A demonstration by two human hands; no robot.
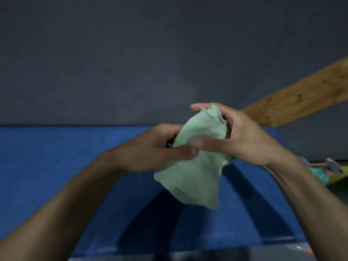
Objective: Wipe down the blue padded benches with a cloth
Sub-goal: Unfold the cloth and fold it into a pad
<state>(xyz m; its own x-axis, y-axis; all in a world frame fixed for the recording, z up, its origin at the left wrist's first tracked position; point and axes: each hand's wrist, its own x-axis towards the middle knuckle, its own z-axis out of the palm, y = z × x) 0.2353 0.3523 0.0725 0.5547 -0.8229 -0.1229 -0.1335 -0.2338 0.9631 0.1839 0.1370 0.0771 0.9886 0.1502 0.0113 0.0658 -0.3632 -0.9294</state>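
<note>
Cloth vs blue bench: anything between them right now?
Nothing solid shows in the head view. The pale green cloth hangs in the air, held by the left hand and right hand, above the blue bench.

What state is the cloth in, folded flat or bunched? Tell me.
Bunched. The pale green cloth hangs crumpled between the left hand and right hand, above the blue bench.

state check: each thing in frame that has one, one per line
cloth: bunched, held in the air above the bench, lower part hanging loose
left hand: grips the cloth
right hand: grips the cloth's top
blue padded bench: bare, cloth not touching it
</note>
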